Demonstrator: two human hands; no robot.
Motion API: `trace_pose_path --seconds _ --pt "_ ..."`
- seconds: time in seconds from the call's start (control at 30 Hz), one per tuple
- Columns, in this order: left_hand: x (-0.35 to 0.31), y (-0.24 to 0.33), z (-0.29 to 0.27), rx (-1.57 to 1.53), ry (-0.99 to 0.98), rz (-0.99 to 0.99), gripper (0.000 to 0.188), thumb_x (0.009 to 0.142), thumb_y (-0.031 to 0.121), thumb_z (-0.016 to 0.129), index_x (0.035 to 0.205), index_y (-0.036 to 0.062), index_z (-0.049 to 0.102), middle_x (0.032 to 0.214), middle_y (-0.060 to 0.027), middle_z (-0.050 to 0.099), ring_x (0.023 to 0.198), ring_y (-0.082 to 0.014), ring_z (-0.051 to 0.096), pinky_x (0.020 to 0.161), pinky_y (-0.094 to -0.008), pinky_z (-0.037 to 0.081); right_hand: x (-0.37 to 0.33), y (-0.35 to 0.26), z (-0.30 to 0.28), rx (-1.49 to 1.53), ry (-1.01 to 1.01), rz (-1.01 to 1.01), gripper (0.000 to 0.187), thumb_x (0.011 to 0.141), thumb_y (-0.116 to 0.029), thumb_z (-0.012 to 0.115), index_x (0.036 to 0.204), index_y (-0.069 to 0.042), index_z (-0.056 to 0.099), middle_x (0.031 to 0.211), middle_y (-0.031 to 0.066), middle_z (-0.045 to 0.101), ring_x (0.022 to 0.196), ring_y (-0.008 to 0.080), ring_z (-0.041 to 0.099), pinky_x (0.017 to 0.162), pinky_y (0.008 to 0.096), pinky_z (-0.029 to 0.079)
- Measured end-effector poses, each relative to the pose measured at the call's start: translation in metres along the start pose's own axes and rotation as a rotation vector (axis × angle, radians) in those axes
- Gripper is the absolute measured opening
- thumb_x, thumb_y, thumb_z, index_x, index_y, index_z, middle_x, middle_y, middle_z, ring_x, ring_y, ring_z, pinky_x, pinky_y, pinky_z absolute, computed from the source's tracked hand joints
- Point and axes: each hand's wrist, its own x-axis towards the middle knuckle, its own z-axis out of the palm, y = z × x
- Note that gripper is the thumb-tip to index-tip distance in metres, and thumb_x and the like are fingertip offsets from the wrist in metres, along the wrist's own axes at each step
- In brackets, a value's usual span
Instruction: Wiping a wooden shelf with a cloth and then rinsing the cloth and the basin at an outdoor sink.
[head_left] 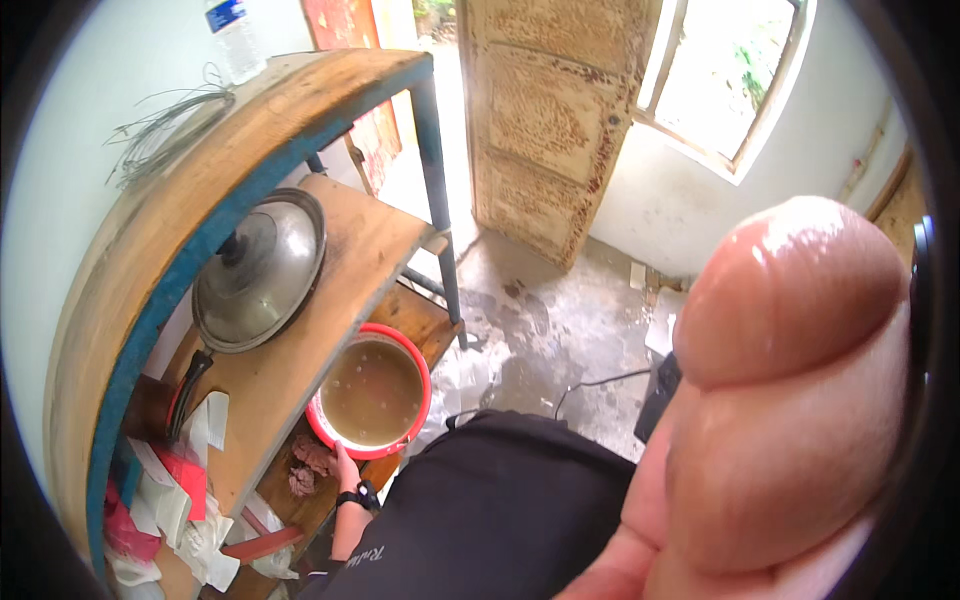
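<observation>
My left hand [346, 470], with a dark watch on its wrist, is at the near rim of a red basin [424, 375]. Its fingers appear closed on that rim, though most are hidden. Murky brown water with a few bubbles fills the basin, which sits on a low wooden shelf. Beside the hand lies a crumpled brownish-pink cloth or scrubber [308, 468]. Very close to the camera, my right hand [770, 430] looms large on the right. Its fingers look bent and pressed together; whatever they hold, if anything, is hidden.
A blue-framed wooden rack [420, 130] stands on the left. Its middle shelf carries a lidded wok [262, 270] and papers and bags [190, 500]. Wire [175, 125] and a bottle [238, 45] are on top. Beyond are a worn door [540, 130] and a wet floor [530, 310] with a cable.
</observation>
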Motion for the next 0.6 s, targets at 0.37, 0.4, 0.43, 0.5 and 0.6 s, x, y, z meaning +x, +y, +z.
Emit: trace_pose_path --seconds 0.37,0.4,0.43,0.5,0.6 --pt "0.019 -0.007 0.007 -0.271 -0.422 -0.148 0.069 0.102 0.053 0.04 0.139 -0.0055 0.045 0.134 -0.0222 0.055 0.117 -0.0293 0.058 0.098 -0.0378 0.048 0.004 0.027 -0.033 0.146 0.171 0.073 0.053 0.078 -0.06 0.077 0.09 -0.014 0.051 0.075 -0.002 0.033 0.063 0.0151 0.027 0.059 0.0349 0.023" --pt "0.015 0.005 0.015 -0.009 -0.284 -0.096 0.067 0.102 0.052 0.043 0.13 -0.0076 0.054 0.12 -0.0223 0.065 0.102 -0.0282 0.066 0.087 -0.0369 0.052 0.002 0.037 -0.042 0.216 0.281 0.026 0.057 0.076 -0.062 0.078 0.091 -0.013 0.053 0.075 -0.0029 0.034 0.065 0.0147 0.026 0.06 0.0353 0.023" --pt "0.011 0.004 0.006 -0.062 -0.267 -0.07 0.07 0.101 0.054 0.042 0.131 -0.0085 0.053 0.124 -0.0227 0.063 0.112 -0.0286 0.062 0.09 -0.038 0.051 0.016 0.035 -0.039 0.241 0.321 0.02 0.056 0.078 -0.059 0.078 0.094 -0.011 0.055 0.073 -0.0035 0.033 0.066 0.0148 0.029 0.064 0.0361 0.025" --pt "0.013 0.032 0.007 -0.298 -0.308 -0.196 0.069 0.1 0.055 0.042 0.129 -0.0072 0.056 0.126 -0.0241 0.063 0.114 -0.0344 0.062 0.097 -0.0411 0.047 0.03 0.032 -0.037 0.232 0.37 -0.017 0.056 0.079 -0.059 0.078 0.095 -0.011 0.055 0.072 -0.0035 0.033 0.066 0.0148 0.029 0.064 0.0361 0.025" --pt "0.04 0.023 -0.01 -0.258 -0.372 -0.016 0.066 0.102 0.05 0.042 0.135 -0.0071 0.051 0.131 -0.0206 0.061 0.121 -0.0362 0.057 0.106 -0.0436 0.042 0.029 0.039 -0.034 0.239 0.411 -0.042 0.055 0.079 -0.059 0.078 0.095 -0.011 0.055 0.072 -0.0034 0.033 0.066 0.0149 0.029 0.064 0.0362 0.025"
